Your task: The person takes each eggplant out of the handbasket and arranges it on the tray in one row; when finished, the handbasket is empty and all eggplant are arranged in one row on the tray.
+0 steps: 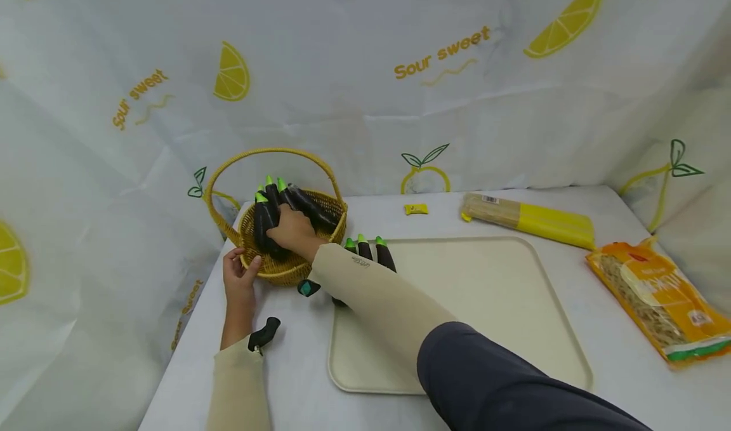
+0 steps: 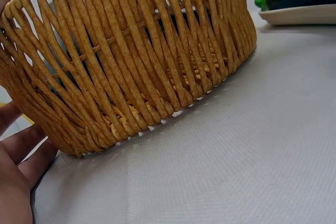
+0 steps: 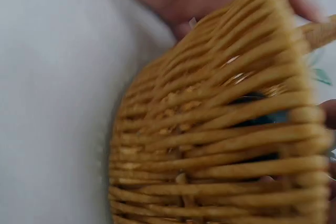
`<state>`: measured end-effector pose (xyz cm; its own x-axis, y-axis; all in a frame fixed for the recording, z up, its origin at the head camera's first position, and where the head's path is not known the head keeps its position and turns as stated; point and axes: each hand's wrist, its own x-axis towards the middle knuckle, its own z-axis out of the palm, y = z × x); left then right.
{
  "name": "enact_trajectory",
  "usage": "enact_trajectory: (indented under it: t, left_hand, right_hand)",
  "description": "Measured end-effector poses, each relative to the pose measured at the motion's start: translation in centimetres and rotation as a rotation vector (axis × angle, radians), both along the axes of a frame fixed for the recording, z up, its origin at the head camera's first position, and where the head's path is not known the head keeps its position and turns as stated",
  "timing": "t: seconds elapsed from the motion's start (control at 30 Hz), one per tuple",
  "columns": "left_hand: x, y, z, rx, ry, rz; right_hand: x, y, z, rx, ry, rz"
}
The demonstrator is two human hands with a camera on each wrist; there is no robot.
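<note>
A wicker basket (image 1: 294, 275) with a tall arched handle stands at the back left, with several dark eggplants (image 1: 311, 205) with bright green stems inside. My left hand (image 1: 238, 278) holds its near left rim; in the left wrist view, fingers (image 2: 23, 150) lie against the woven wall. Reaching over the near rim, my right hand (image 1: 296, 231) is inside the basket, its thumb and fingers around an eggplant (image 1: 273, 196); the fingertips are partly hidden. In the right wrist view, the basket wall (image 3: 220, 145) is blurred and covers most of that hand.
A beige tray (image 1: 474, 304) lies right of the basket, with several eggplants (image 1: 384, 253) at its left end, partly hidden by my right sleeve. Behind it are a small yellow packet (image 1: 416, 209) and a noodle pack (image 1: 525, 218). An orange bag (image 1: 657, 291) lies far right.
</note>
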<state>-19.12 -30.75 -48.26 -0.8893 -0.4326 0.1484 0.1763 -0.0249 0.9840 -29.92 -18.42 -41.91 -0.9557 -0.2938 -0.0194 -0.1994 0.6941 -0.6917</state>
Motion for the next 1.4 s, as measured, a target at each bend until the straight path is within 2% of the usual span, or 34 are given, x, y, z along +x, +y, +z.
enact_trajectory:
  t: [0.17,0.33,0.43,0.57,0.73,0.97,1.13,1.3,1.33,1.4]
  left_hand:
    - [0.5,0.4,1.1,-0.032,-0.004,-0.001]
    - [0.5,0.5,1.1,-0.006,0.002,-0.004]
    - [0.6,0.8,0.9,0.009,-0.020,-0.005]
    - [0.5,0.8,0.6,0.015,-0.046,-0.004]
    - [-0.1,0.1,-0.6,0.031,-0.027,0.009]
    - [-0.4,-0.3,-1.4,0.000,-0.033,0.022]
    - [-0.3,-0.2,-1.1,0.010,-0.015,0.004]
    - [0.5,0.7,0.6,0.009,-0.022,-0.009]
    - [0.5,0.7,0.7,0.006,-0.029,-0.006]
    - [0.5,0.3,0.2,0.001,-0.038,0.006]
  right_hand:
    - [1.2,2.3,1.0,-0.236,-0.041,-0.015]
    - [2.6,6.0,2.3,-0.417,-0.066,-0.009]
    - [3.4,8.9,2.1,-0.472,-0.083,0.001]
    - [4.2,12.6,1.3,-0.482,-0.081,0.030]
    - [5.2,16.6,0.5,-0.515,-0.076,0.049]
    - [6.5,21.7,-1.0,-0.468,-0.055,-0.019]
    - [6.8,24.7,-1.5,-0.422,-0.056,-0.080]
    - [7.0,27.2,-2.2,-0.429,-0.094,-0.119]
    - [7.1,27.6,-2.4,-0.428,-0.100,-0.125]
    - [7.1,28.1,-2.8,-0.420,-0.118,-0.133]
